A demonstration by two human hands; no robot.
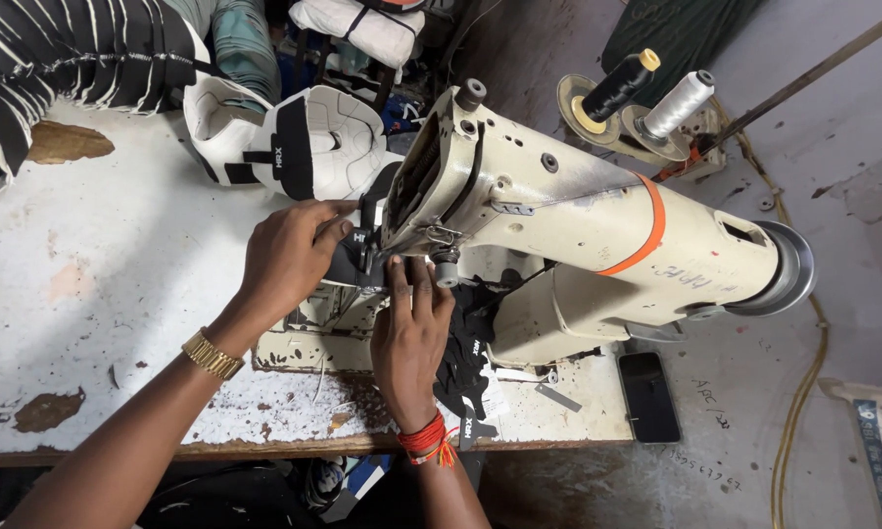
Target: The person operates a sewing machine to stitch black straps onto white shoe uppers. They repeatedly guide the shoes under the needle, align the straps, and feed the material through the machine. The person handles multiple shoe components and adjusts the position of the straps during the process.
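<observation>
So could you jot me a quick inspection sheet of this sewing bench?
Surface: white worktable, paint chipped and stained.
Job's things: black fabric piece under the cream sewing machine.
Clutter: white-and-black padded pieces, black strips, dark phone.
Hands: left hand presses the fabric; right hand guides it by the needle.
Cables: yellowish cord on the floor.
Surroundings: black and white thread cones, grey floor.

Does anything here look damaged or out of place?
Yes: the white table is badly worn, with paint flaked off in brown patches at its edges. A dark phone lies near the front edge beside the sewing machine, which seems an odd spot.
</observation>
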